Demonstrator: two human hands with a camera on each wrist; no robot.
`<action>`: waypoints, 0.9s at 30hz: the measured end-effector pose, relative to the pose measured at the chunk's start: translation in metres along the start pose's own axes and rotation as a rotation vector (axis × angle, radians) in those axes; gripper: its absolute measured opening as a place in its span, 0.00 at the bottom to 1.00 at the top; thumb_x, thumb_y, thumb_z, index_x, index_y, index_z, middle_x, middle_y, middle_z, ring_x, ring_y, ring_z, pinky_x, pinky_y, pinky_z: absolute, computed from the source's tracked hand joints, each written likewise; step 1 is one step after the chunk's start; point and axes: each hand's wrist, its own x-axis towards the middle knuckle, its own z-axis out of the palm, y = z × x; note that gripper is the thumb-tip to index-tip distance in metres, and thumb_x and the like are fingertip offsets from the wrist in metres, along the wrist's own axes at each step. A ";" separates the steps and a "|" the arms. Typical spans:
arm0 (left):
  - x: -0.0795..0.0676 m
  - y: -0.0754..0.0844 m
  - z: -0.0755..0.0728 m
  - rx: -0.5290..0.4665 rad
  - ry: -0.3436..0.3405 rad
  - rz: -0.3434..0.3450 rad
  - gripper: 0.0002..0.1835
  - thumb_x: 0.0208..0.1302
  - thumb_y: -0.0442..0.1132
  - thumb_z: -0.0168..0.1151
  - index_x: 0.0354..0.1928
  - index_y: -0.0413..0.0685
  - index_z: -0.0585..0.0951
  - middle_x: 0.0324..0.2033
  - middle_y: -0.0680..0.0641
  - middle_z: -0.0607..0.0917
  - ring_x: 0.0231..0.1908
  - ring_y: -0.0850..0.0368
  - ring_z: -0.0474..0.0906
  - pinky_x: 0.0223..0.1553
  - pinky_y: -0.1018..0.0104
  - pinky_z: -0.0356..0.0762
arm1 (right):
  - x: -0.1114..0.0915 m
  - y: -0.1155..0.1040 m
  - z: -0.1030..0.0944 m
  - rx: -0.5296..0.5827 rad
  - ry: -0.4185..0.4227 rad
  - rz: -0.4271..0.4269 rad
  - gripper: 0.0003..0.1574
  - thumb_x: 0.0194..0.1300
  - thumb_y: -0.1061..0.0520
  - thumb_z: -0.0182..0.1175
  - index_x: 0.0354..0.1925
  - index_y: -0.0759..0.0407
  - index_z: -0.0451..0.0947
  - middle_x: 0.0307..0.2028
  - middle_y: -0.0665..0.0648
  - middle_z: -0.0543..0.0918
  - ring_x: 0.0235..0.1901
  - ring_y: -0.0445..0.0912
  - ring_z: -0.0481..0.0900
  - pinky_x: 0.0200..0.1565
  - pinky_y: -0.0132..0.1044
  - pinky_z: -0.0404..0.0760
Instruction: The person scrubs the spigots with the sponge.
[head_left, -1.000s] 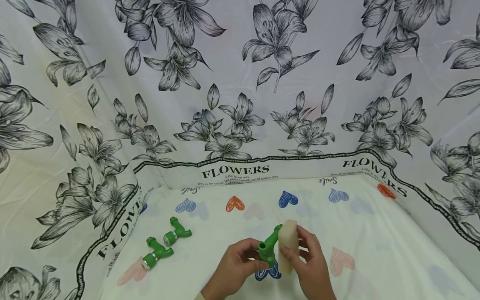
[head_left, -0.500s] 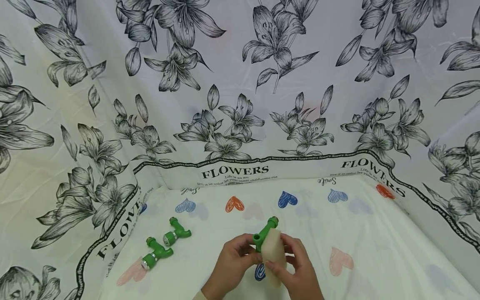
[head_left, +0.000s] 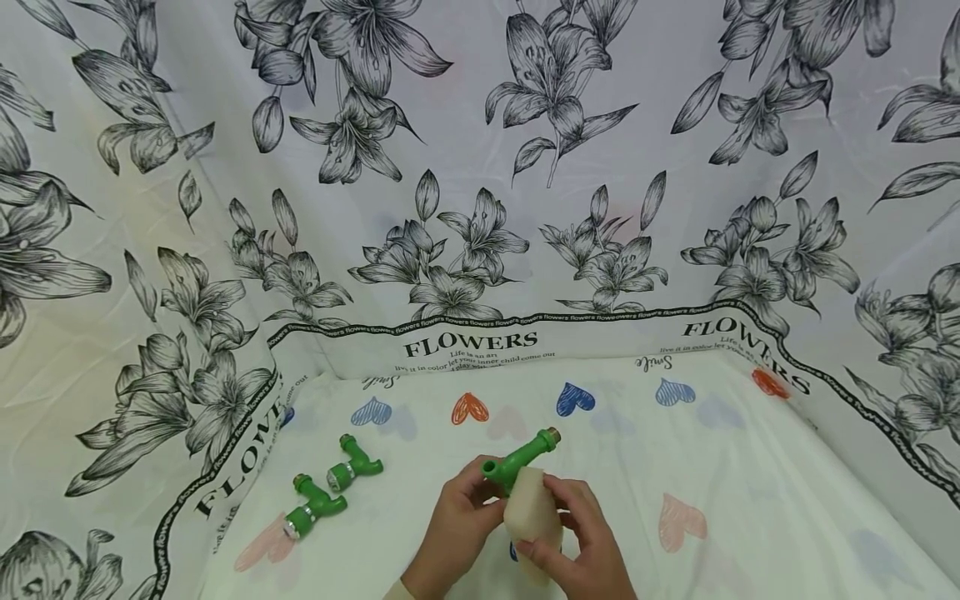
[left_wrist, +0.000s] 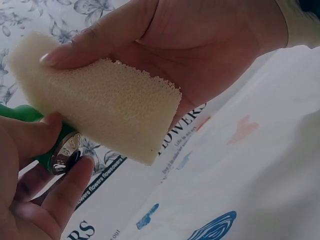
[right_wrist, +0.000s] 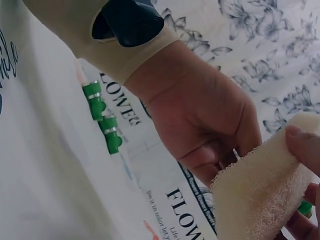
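My left hand (head_left: 462, 523) grips a green tap (head_left: 522, 460) by its handle end, with the spout opening toward me and the brass-tipped inlet pointing up and right. In the left wrist view, fingertips of the left hand (left_wrist: 25, 160) pinch near the tap's silver collar (left_wrist: 66, 154). My right hand (head_left: 588, 533) holds a cream-coloured porous sponge (head_left: 534, 515) between thumb and fingers, against or just in front of the tap. Much of the tap's lower body is hidden behind the sponge; whether they touch is hard to tell.
Two more green taps lie at the left on the white heart-print cloth (head_left: 420, 467): a nearer tap (head_left: 313, 506) and a farther tap (head_left: 356, 463). A flower-print curtain (head_left: 480, 250) encloses the back and sides.
Both hands have shifted left, bringing tap and sponge along. The tap has turned so its inlet leans right, and the sponge has moved from beside it to in front of its lower body.
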 end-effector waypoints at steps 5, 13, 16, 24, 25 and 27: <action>-0.001 0.002 0.001 -0.058 0.014 -0.060 0.23 0.57 0.32 0.69 0.56 0.51 0.77 0.52 0.44 0.78 0.48 0.46 0.79 0.45 0.57 0.80 | 0.001 0.003 -0.002 -0.036 0.017 0.033 0.40 0.53 0.49 0.73 0.62 0.42 0.69 0.51 0.47 0.74 0.50 0.43 0.72 0.42 0.38 0.80; -0.003 0.009 -0.001 -0.087 -0.090 -0.047 0.23 0.58 0.33 0.67 0.57 0.48 0.77 0.53 0.41 0.77 0.48 0.42 0.79 0.44 0.53 0.80 | 0.009 0.010 -0.011 -0.011 0.057 0.248 0.34 0.54 0.42 0.70 0.59 0.34 0.72 0.50 0.44 0.74 0.47 0.44 0.75 0.46 0.40 0.79; -0.004 0.012 -0.001 -0.090 -0.132 -0.043 0.21 0.61 0.33 0.65 0.57 0.48 0.77 0.53 0.41 0.77 0.47 0.41 0.79 0.44 0.53 0.80 | 0.011 0.011 -0.016 0.038 0.047 0.268 0.32 0.56 0.44 0.69 0.58 0.34 0.72 0.51 0.46 0.74 0.47 0.46 0.74 0.47 0.41 0.79; -0.004 0.011 -0.001 -0.071 -0.165 -0.050 0.20 0.63 0.34 0.64 0.57 0.49 0.78 0.50 0.41 0.79 0.46 0.41 0.80 0.45 0.53 0.80 | 0.012 0.012 -0.018 0.065 0.041 0.305 0.29 0.56 0.43 0.69 0.56 0.35 0.74 0.51 0.47 0.74 0.48 0.48 0.74 0.49 0.42 0.78; -0.004 0.010 -0.001 -0.059 -0.158 -0.052 0.20 0.62 0.34 0.64 0.56 0.50 0.78 0.50 0.42 0.80 0.46 0.42 0.80 0.45 0.54 0.80 | 0.011 0.012 -0.018 0.063 0.043 0.318 0.29 0.56 0.42 0.69 0.56 0.34 0.74 0.51 0.47 0.74 0.47 0.48 0.74 0.49 0.43 0.78; -0.004 0.009 0.000 -0.034 -0.142 -0.056 0.20 0.61 0.36 0.65 0.56 0.51 0.79 0.49 0.44 0.81 0.46 0.43 0.80 0.46 0.56 0.80 | 0.011 0.013 -0.017 0.064 0.047 0.340 0.29 0.56 0.41 0.69 0.56 0.34 0.74 0.50 0.47 0.74 0.48 0.48 0.74 0.49 0.43 0.77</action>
